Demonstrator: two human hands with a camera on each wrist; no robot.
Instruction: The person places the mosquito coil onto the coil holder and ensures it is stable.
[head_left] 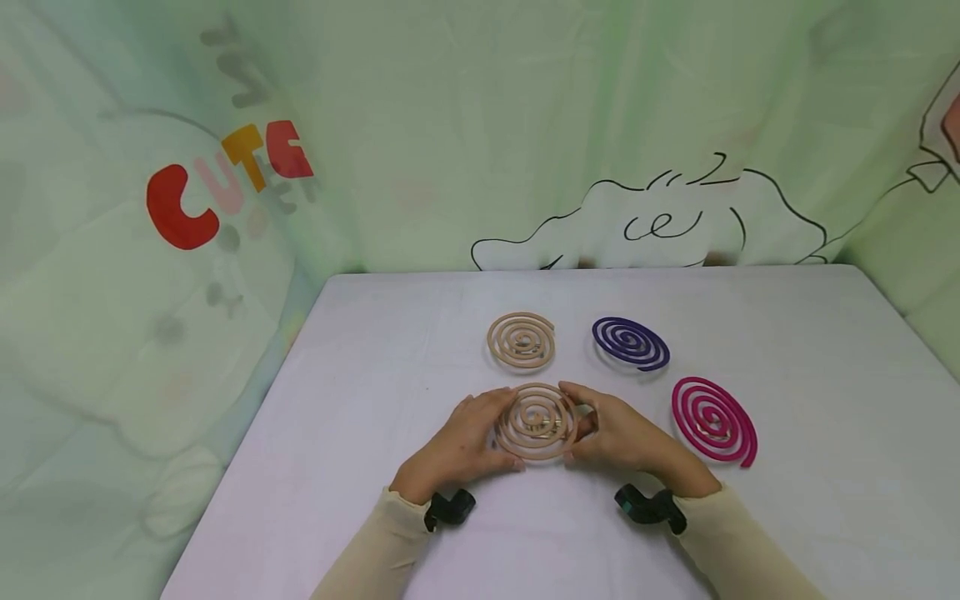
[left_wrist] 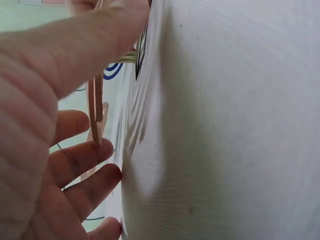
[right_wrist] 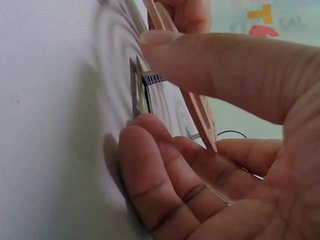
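A tan mosquito coil (head_left: 536, 419) lies raised just above the white table, near its middle. My left hand (head_left: 472, 437) holds its left edge, thumb toward me and fingers at the far side. On the opposite edge, my right hand (head_left: 622, 429) grips the same coil between thumb and fingers. From the side, the right wrist view has the tilted coil (right_wrist: 197, 117) with a small metal stand (right_wrist: 144, 95) beneath it on the cloth. The left wrist view shows the coil's edge (left_wrist: 98, 100) beside my fingers. How the stand joins the coil is hidden.
Another tan coil (head_left: 521, 342) stands just beyond my hands. A dark blue coil (head_left: 632, 343) is at the back right, and a pink coil (head_left: 714, 421) lies right of my right hand. Behind the white table (head_left: 360, 400) hangs a printed green curtain (head_left: 450, 125).
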